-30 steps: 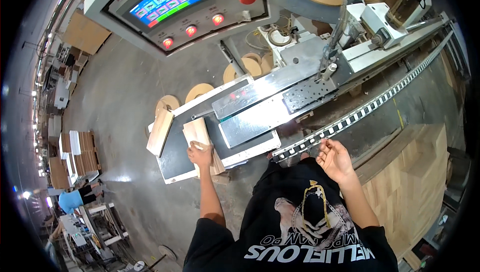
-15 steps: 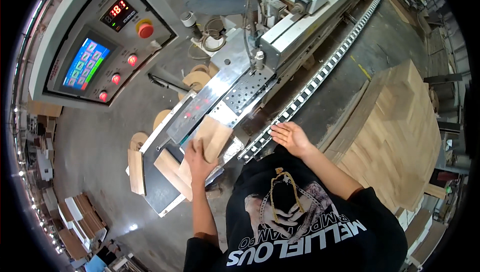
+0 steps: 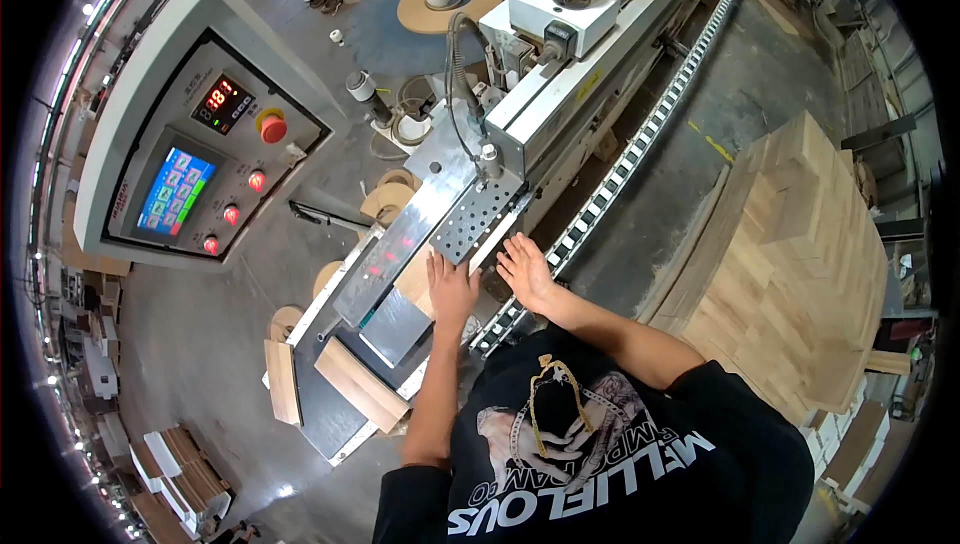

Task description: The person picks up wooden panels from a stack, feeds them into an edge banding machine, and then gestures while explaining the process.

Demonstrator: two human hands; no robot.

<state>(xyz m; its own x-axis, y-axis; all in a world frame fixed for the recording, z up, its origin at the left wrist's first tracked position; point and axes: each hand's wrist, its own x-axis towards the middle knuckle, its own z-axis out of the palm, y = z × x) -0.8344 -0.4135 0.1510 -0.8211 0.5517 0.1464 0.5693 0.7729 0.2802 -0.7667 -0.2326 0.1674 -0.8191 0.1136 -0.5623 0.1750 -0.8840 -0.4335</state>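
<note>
My left hand point(image 3: 452, 292) lies with fingers stretched out over the right part of a pale wooden board point(image 3: 412, 280), its fingertips near the perforated metal plate point(image 3: 468, 226). The board rests flat on the machine's metal bed and is partly hidden by the hand. Just to the right, my right hand point(image 3: 526, 272) is held with its fingers spread and nothing in them, beside the plate's near edge. Nearer my left forearm, more wooden boards point(image 3: 362, 384) lie on the dark end table point(image 3: 325, 409), and another board point(image 3: 283, 384) sits at its left edge.
A control panel point(image 3: 205, 144) with a lit screen and red buttons stands at left. The roller track point(image 3: 590, 212) runs away along the machine's right side. A large stack of wood panels point(image 3: 775, 274) is at right. Coiled edging point(image 3: 450, 2) sits on a round table beyond.
My left hand has slid the board away and to the right, toward the perforated plate. My right hand has come left, closer to the machine. The whole view has shifted slightly.
</note>
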